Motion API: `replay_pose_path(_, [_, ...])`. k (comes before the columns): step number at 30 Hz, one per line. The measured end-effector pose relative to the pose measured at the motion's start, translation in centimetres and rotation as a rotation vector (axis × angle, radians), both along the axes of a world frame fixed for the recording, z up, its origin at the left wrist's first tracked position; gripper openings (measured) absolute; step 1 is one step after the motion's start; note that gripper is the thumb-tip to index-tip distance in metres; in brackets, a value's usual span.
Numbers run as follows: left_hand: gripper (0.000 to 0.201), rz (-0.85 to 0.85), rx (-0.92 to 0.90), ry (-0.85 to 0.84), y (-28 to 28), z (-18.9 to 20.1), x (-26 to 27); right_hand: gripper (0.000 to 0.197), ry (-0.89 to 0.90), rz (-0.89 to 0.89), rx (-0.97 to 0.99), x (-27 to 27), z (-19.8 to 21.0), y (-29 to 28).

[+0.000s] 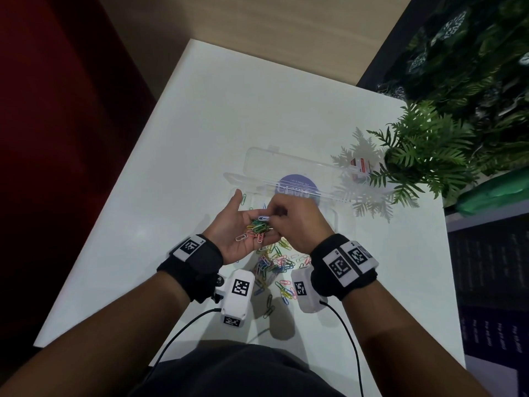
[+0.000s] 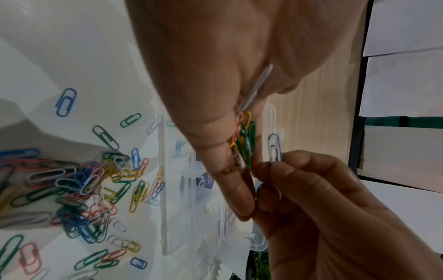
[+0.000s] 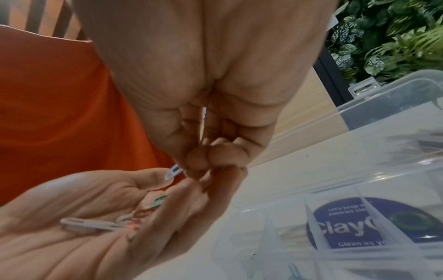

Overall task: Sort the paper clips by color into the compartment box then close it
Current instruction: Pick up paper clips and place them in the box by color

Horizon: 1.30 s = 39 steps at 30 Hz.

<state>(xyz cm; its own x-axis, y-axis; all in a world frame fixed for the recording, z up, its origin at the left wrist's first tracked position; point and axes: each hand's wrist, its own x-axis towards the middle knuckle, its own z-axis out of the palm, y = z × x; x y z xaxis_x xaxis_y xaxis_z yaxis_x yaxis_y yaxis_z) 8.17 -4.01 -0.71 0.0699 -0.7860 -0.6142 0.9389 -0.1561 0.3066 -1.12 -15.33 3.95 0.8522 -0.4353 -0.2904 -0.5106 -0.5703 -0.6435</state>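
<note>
My left hand (image 1: 237, 227) is held palm up over the white table, cupping a bunch of green, yellow, pink and white paper clips (image 1: 257, 228) (image 2: 244, 140). My right hand (image 1: 294, 224) reaches into that palm and pinches one light blue clip (image 1: 263, 217) (image 2: 274, 147) (image 3: 173, 171) between thumb and fingertips. Just beyond the hands, the clear compartment box (image 1: 229, 176) (image 3: 275, 217) lies on the table with its lid (image 1: 286, 161) swung back. A loose pile of mixed clips (image 1: 272, 265) (image 2: 84, 185) is spread on the table below my wrists.
A fern-like plant (image 1: 423, 156) overhangs the table's right side, with a small red-and-white item (image 1: 360, 164) beside it. A round purple sticker (image 1: 297, 184) shows through the box. A few clips lie inside the box near my left thumb. Cables trail from both wrists.
</note>
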Motion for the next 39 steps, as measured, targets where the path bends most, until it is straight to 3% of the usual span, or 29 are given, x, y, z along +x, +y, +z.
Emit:
replay_pose_path(9, [0.041,0.012,0.004,0.016,0.1,0.5,-0.1,0.018,0.022,-0.025,-0.062,-0.2,-0.2,-0.1])
replay_pose_path(12, [0.036,0.009,-0.013,0.019,0.1,0.7,-0.1,0.016,0.010,-0.038,-0.085,-0.4,-0.4,-0.5])
replay_pose_path(19, [0.051,0.025,0.034,-0.006,0.0,0.3,-0.2,0.012,-0.035,-0.059,-0.104,-0.8,0.0,-1.0])
replay_pose_path(25, [0.059,0.030,0.035,-0.007,-0.3,0.4,-0.1,0.019,-0.172,-0.163,0.041,-1.1,0.8,-0.6])
replay_pose_path(32, [0.084,0.006,0.113,-0.041,-0.3,0.5,0.1,0.023,-0.031,0.307,-0.234,0.2,0.2,3.8])
replay_pose_path(36, [0.092,0.008,0.171,-0.076,0.1,0.2,0.2,0.015,-0.039,0.402,-0.404,0.9,-1.3,4.3])
replay_pose_path(39, [0.098,0.014,0.149,-0.015,0.5,-0.5,0.7,0.013,-0.073,0.452,-0.404,1.1,-1.6,4.8])
